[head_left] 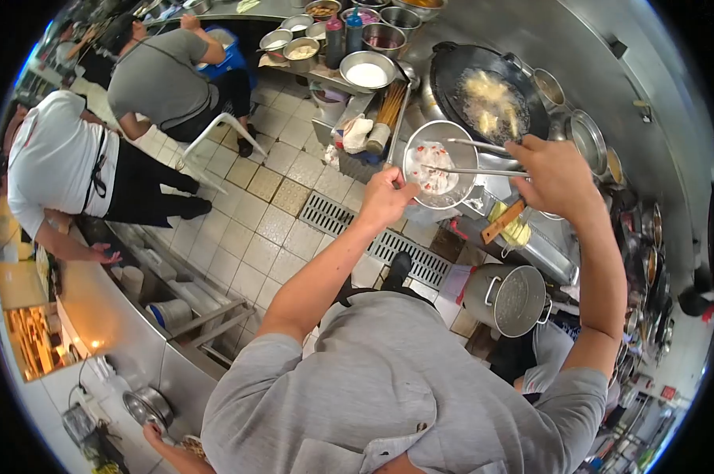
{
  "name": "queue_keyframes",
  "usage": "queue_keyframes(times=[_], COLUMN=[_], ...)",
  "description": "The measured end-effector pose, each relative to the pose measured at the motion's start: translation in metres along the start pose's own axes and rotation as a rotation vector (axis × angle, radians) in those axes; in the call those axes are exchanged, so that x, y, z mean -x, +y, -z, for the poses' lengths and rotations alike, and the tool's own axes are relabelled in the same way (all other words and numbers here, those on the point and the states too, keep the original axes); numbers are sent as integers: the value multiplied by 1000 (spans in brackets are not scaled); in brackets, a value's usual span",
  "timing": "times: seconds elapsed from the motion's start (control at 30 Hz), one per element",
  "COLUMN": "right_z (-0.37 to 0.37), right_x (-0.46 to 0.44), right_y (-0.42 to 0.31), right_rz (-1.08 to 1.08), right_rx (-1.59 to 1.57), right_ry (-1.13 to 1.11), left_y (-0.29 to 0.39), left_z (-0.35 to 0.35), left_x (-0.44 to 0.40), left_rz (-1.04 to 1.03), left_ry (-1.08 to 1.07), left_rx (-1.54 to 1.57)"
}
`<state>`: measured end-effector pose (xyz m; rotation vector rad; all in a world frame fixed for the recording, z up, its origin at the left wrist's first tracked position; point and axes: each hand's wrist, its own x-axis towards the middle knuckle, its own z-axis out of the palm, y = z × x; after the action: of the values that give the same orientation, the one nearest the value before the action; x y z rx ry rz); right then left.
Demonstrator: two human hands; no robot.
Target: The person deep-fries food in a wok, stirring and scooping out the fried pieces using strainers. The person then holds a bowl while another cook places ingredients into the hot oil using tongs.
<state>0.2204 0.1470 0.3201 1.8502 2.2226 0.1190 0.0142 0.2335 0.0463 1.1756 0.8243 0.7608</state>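
The left hand holds the rim of a round, smooth bowl. Its fingers are bent close together, with the thumb pressed on the edge. The bowl is near the middle of the view, next to the big black wok. In it is wet, lumpy white food with little red bits.

The right hand holds long, thin metal tongs. Its fingers are curled around them in a narrow grip. The two arms of the tongs are spread apart, and they reach over the bowl. One tip is down by the white food.

The wok is round and dark. Golden, bumpy pieces sit in bubbly oil inside it. Just below the right hand is a flat, brown wooden handle. Lower down is a deep, round pot of dull gray metal with loop handles.

Past the bowl are a bunch of thin brown sticks, a soft, crumpled white cloth and a shiny round dish of white stuff. A red bottle and a blue bottle stand behind the dish. The floor has square, pale tiles and a long metal grate full of slots.
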Motion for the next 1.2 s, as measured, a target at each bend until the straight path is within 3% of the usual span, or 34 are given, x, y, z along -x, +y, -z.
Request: queue_keyframes(times=[0.1, 0.3, 0.47, 0.7, 0.9, 1.0, 1.1, 1.17, 1.2], right_z=[-16, 11, 19, -67, -167, -188, -159, -108, -100], right_x=[2, 41, 57, 53, 23, 26, 45, 54, 65], right_y=[-6, 6, 47, 143, 178, 178, 188, 170, 170], right_rz=[10, -128, -273, -428, -631, -816, -947, -834, -635], right_rx=[67, 14, 0, -44, -133, -30, -11, 53, 106], right_ry=[-88, 101, 122, 90, -170, -125, 19, 94, 295], left_y=[-2, 10, -11, -18, -1, 2, 0, 2, 8], left_z=[-1, -15, -33, -30, -12, -1, 16, 25, 27], left_x=[1, -4, -27, -28, -11, -8, -3, 1, 2], left_rz=[-4, 70, 114, 106, 122, 125, 121, 128, 134], left_ry=[-24, 6, 65, 173, 193, 182, 149, 123, 112], left_rx=[-39, 90, 199, 305, 300, 337, 351, 343, 337])
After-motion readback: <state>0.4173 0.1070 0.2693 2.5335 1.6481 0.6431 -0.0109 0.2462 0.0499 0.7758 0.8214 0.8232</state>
